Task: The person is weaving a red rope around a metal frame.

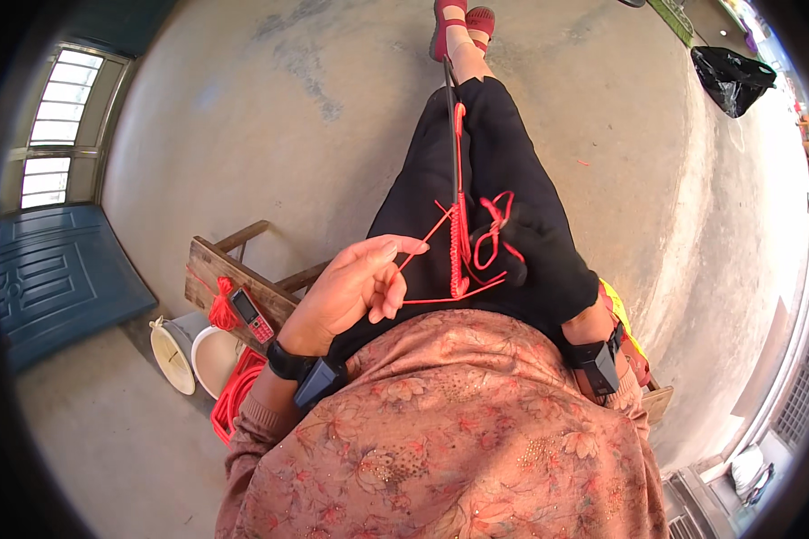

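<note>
From my remote view, I look down over a seated person's floral top and black trousers. Red cord, bound into a tight row of turns, lies at the centre of the frame above the lap, in line with a thin dark strip that runs up toward the shoes.

The left hand, left of centre, grasps a strand of the cord between thumb and forefinger, its other fingers curled. If that pinch slipped, I judge the turns could slacken and lose their neat spacing. The right wrist shows at right of centre, but I cannot make the right hand out against the black, nor tell whether it grasps anything.

Just right of the turns, a loose red loop sits close to a free end; crossing strands there could catch and knot if one were pulled without the other. Either boxy wrist device, left or right, could snag a trailing end.

At left, a phone and a red bundle rest on the wooden worktop; a sweeping left elbow could knock the phone off its near edge.
</note>
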Available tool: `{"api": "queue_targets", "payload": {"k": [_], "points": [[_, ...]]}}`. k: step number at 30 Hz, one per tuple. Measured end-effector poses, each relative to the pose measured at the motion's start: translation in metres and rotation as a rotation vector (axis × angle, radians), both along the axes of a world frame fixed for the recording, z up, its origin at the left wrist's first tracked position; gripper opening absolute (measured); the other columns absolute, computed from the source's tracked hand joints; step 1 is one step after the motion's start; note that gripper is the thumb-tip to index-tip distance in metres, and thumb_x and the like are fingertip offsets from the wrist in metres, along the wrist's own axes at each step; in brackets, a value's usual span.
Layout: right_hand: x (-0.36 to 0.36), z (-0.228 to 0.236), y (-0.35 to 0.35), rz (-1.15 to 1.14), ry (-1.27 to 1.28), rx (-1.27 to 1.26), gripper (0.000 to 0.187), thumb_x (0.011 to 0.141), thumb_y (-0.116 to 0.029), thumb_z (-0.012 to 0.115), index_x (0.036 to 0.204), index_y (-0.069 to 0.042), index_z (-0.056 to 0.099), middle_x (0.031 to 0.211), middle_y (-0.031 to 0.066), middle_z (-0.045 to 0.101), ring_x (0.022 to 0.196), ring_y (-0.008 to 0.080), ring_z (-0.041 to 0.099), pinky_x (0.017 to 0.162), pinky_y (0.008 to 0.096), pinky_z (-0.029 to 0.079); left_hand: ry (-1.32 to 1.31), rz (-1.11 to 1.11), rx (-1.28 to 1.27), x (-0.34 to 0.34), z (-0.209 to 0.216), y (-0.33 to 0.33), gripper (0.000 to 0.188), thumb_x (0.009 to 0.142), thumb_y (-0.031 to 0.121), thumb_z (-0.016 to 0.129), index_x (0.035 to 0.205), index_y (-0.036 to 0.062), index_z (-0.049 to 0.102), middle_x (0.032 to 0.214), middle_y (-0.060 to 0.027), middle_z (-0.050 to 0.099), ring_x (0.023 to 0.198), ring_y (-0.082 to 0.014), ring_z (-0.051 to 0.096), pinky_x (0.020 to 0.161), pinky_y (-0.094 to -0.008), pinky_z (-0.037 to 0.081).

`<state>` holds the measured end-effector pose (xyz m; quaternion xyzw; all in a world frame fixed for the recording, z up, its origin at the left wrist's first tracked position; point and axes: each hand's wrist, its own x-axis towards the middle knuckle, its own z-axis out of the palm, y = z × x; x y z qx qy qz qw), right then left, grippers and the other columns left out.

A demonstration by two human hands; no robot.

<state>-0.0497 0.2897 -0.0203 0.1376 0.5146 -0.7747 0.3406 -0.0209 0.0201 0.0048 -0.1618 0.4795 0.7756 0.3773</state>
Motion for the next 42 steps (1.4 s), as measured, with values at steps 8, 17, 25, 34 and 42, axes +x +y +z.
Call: {"api": "queue_targets", "payload": {"k": [8, 17, 25, 34, 42], "points": [[0.027, -0.003, 0.046, -0.19, 0.145, 0.476, 0.018, 0.1, -0.02, 0.053, 0.097, -0.007, 0.064, 0.073, 0.0002, 0.062, 0.061, 0.0099, 0.056, 0.058, 0.0229, 0.045, -0.025, -0.031, 0.203, -0.002, -0.008, 0.002, 0.026, 0.103, 0.024, 0.049, 0.105, 0.0022, 0.062, 0.068, -0.0052, 0.06, 0.057, -0.0099, 0.058, 0.043, -0.0189, 0.039], [0.026, -0.034, 0.086, -0.392, 0.388, 0.439, 0.015, 0.099, -0.018, 0.055, 0.1, -0.005, 0.063, 0.088, 0.0029, 0.065, 0.076, 0.0128, 0.06, 0.074, 0.0258, 0.048, -0.006, 0.073, 0.347, -0.003, -0.017, 0.01, 0.023, 0.102, 0.021, 0.05, 0.094, 0.0036, 0.063, 0.075, -0.0072, 0.063, 0.064, -0.0132, 0.062, 0.046, -0.02, 0.043], [-0.016, -0.018, 0.045, -0.481, 0.156, 0.051, 0.01, 0.094, -0.015, 0.063, 0.095, -0.005, 0.063, 0.09, 0.0002, 0.066, 0.081, 0.0084, 0.059, 0.079, 0.0231, 0.048, 0.214, 0.143, 0.378, -0.007, -0.01, 0.01, 0.023, 0.096, 0.026, 0.057, 0.103, 0.005, 0.062, 0.131, -0.0213, 0.056, 0.118, -0.0317, 0.059, 0.073, -0.0297, 0.056], [-0.008, -0.013, 0.015, -0.192, 0.284, 0.335, 0.008, 0.089, -0.01, 0.068, 0.085, -0.004, 0.067, 0.082, -0.0057, 0.062, 0.076, 0.0037, 0.054, 0.069, 0.0224, 0.043, 0.309, 0.129, 0.257, -0.026, -0.01, 0.02, 0.05, 0.096, 0.016, 0.055, 0.143, 0.0057, 0.043, 0.151, -0.0124, 0.038, 0.137, -0.0282, 0.04, 0.092, -0.0359, 0.051], [-0.006, -0.021, 0.003, -0.007, 0.357, 0.374, 0.012, 0.087, -0.011, 0.072, 0.079, -0.004, 0.065, 0.074, -0.0045, 0.058, 0.071, 0.0036, 0.051, 0.066, 0.0233, 0.043, 0.363, 0.051, 0.062, -0.025, -0.021, 0.026, 0.044, 0.098, 0.013, 0.054, 0.14, 0.0025, 0.046, 0.142, -0.0088, 0.049, 0.123, -0.0202, 0.054, 0.087, -0.031, 0.052]]}}
